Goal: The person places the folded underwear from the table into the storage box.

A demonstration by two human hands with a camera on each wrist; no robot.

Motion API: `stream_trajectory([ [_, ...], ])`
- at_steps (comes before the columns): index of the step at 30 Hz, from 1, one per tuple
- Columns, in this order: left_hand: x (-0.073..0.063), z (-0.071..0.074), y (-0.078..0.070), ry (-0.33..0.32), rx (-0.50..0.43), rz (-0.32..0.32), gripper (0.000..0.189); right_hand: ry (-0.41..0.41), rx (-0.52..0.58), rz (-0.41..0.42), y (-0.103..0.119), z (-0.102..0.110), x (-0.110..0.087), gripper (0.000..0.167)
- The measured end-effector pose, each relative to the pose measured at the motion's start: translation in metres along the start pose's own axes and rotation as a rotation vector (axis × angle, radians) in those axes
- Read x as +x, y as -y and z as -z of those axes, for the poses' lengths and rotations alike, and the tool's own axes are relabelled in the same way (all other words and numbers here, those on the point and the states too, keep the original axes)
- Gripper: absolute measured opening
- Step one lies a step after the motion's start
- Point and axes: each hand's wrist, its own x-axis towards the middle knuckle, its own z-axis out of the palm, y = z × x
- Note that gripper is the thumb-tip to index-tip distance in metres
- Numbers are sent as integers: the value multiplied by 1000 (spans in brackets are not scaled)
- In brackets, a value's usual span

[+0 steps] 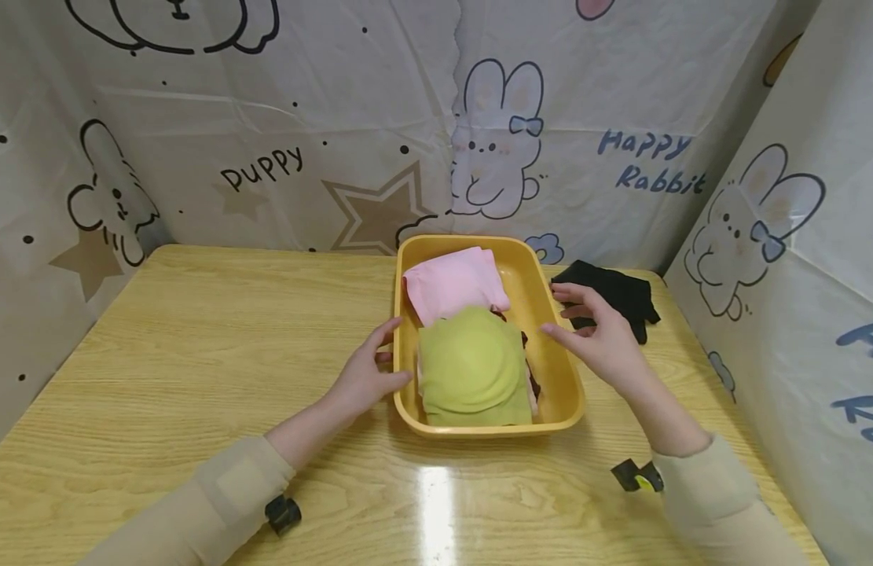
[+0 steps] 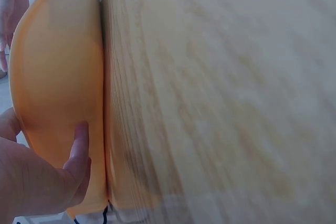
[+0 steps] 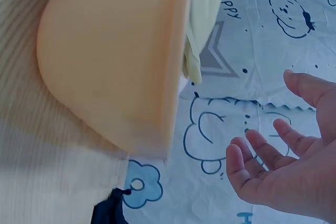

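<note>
A yellow plastic basin (image 1: 556, 369) stands on the table. My left hand (image 1: 365, 373) is at its left side, thumb over the rim and fingers against the outer wall (image 2: 58, 77). Above the right rim my right hand (image 1: 599, 334) hovers with fingers spread and loosely bent, holding nothing; the right wrist view shows this hand (image 3: 289, 166) apart from the wall. Inside the basin lie a folded pink cloth (image 1: 453, 283) at the back and a yellow-green cloth (image 1: 471, 362) with a rounded top in front. Dark red and pale fabric shows under the yellow-green one.
A black cloth (image 1: 613, 295) lies crumpled on the table, behind the right hand. The wood-grain table (image 1: 217, 346) extends left and in front of the basin. White printed sheets (image 1: 379, 102) hang along the back and both sides.
</note>
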Motion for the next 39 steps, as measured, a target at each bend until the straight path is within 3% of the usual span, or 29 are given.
stream_trajectory([
  [10,-1,0,-2,2,-13,-4,85,-126,7,52,-4,14,2,56],
  [21,-1,0,-2,10,-17,10,84,-244,-17,8,-13,26,8,57],
  [31,-16,2,-32,24,-11,44,83,-351,7,-17,-32,29,11,54],
  [39,-19,2,-34,25,-13,42,82,-452,68,-49,-49,29,15,52],
])
